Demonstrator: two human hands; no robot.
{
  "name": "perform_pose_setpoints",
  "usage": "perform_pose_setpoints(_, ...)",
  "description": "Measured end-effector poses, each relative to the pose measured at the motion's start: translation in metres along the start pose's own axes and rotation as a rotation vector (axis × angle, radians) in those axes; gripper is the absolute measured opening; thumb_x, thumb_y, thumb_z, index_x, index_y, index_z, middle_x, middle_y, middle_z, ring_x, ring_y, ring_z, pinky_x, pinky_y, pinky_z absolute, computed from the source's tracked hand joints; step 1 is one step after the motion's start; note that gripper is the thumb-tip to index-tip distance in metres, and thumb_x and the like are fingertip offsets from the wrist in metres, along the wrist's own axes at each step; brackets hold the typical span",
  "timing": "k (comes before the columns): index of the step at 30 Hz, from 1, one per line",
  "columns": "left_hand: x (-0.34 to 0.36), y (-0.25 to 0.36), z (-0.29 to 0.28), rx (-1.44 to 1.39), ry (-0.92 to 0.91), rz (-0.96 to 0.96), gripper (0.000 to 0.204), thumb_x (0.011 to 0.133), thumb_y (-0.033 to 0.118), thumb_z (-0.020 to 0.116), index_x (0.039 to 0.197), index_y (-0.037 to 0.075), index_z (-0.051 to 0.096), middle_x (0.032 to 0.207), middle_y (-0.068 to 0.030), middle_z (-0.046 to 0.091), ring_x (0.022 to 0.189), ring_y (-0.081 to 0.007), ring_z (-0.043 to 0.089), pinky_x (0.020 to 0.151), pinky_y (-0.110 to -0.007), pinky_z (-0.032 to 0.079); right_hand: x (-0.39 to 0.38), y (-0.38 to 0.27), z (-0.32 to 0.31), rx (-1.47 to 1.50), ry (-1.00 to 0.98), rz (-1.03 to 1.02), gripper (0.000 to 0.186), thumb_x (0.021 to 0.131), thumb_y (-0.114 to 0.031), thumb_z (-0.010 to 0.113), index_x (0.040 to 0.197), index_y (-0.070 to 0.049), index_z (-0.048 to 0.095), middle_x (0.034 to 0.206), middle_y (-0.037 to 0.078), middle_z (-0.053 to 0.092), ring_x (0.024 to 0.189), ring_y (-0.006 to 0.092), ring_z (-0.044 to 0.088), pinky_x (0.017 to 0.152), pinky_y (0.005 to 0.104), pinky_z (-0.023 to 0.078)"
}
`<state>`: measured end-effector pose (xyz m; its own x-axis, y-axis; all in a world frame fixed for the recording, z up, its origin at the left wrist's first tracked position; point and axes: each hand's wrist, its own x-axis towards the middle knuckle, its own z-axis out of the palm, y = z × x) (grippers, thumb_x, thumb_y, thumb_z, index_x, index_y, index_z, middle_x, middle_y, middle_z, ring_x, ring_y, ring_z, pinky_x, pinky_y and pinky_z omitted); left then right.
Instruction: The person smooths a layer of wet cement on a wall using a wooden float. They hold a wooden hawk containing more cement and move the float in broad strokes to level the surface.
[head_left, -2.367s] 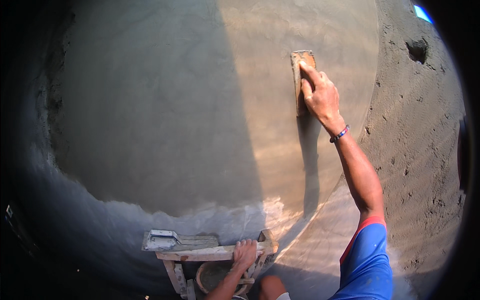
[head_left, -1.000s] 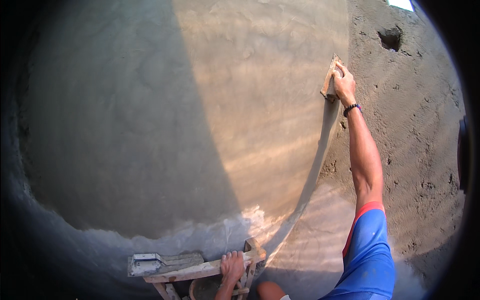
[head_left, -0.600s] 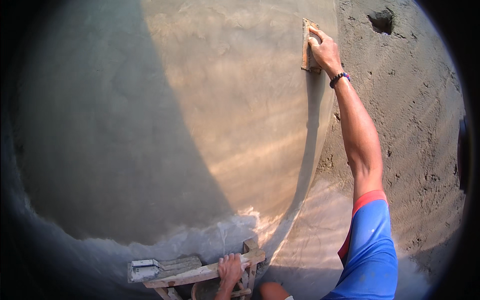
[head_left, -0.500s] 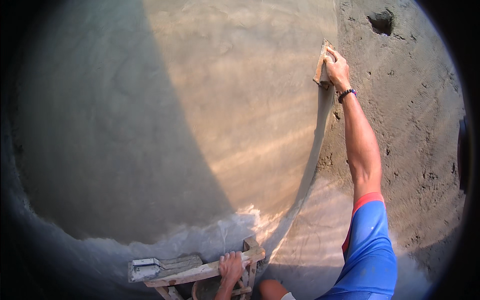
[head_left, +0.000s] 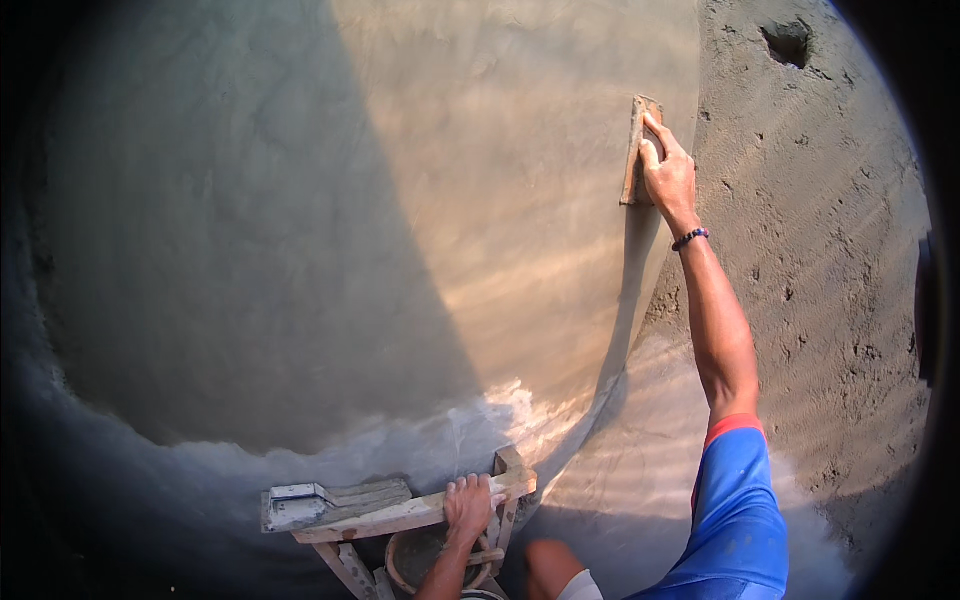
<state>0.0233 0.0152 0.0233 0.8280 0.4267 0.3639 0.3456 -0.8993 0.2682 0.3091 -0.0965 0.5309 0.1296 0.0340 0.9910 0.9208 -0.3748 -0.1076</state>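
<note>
Up on the plastered wall (head_left: pixel 500 230), my right hand (head_left: pixel 672 180) is closed around a rectangular plastering float (head_left: pixel 632 168). The float stands nearly upright, its face against the smooth grey plaster close to the border with the rougher part. Down at the bottom, my left hand (head_left: pixel 468 508) is wrapped over the top bar of a wooden stand (head_left: pixel 400 516), fingers curled on the far side. Left of that hand, a metal trowel (head_left: pixel 298 506) lies on the stand. Part of a bucket (head_left: pixel 400 565) shows below the bar, partly hidden by my left forearm.
Rough, pitted plaster (head_left: pixel 800 230) covers the right side, with a dark hole (head_left: pixel 788 45) near the top. A pale, uneven edge (head_left: pixel 220 462) runs along the foot of the smooth area. My bent knee (head_left: pixel 550 565) is beside the stand.
My right hand and the float have shifted slightly down and away from the rough plaster's border. The left hand keeps its grip on the stand. The whole view has tilted a little.
</note>
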Motion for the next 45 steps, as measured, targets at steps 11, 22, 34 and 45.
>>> perform_pose_setpoints(11, 0.0, 0.001, -0.001, -0.046, 0.01, -0.002, 0.043, 0.084, 0.047, 0.074, 0.104, 0.01, 0.064, 0.101, -0.0107, 0.066, 0.101, -0.0299, 0.062, 0.09, -0.046, 0.045, -0.011, -0.018, 0.012, -0.011, -0.023, -0.059, 0.042, 0.093, -0.023, 0.061, 0.135, -0.022, 0.064, 0.12, 0.018, 0.069, 0.11, 0.0359, 0.066, 0.097, 0.0412, 0.052)
perform_pose_setpoints(22, -0.001, -0.003, -0.004, -0.044, -0.049, -0.027, 0.046, 0.084, 0.048, 0.073, 0.107, 0.009, 0.064, 0.102, -0.0107, 0.065, 0.104, -0.0298, 0.062, 0.092, -0.046, 0.045, -0.015, -0.06, 0.026, 0.015, -0.109, -0.212, 0.04, 0.092, -0.02, 0.063, 0.133, -0.023, 0.064, 0.117, 0.016, 0.069, 0.106, 0.0354, 0.067, 0.092, 0.0419, 0.053)
perform_pose_setpoints(34, 0.001, -0.008, -0.002, -0.062, -0.041, -0.021, 0.045, 0.085, 0.046, 0.072, 0.106, 0.007, 0.064, 0.103, -0.0112, 0.066, 0.104, -0.0291, 0.062, 0.092, -0.045, 0.044, -0.183, -0.152, 0.064, 0.201, -0.088, -0.208, 0.046, 0.086, -0.011, 0.067, 0.131, -0.013, 0.064, 0.109, 0.014, 0.069, 0.094, 0.0315, 0.066, 0.084, 0.0421, 0.054)
perform_pose_setpoints(45, 0.0, -0.002, 0.002, -0.07, -0.029, -0.027, 0.046, 0.082, 0.048, 0.075, 0.105, 0.009, 0.065, 0.103, -0.011, 0.066, 0.104, -0.0291, 0.062, 0.092, -0.045, 0.045, -0.126, -0.084, 0.046, 0.126, -0.045, -0.114, 0.039, 0.091, -0.014, 0.064, 0.131, -0.014, 0.065, 0.112, 0.012, 0.07, 0.097, 0.0319, 0.068, 0.084, 0.0432, 0.055)
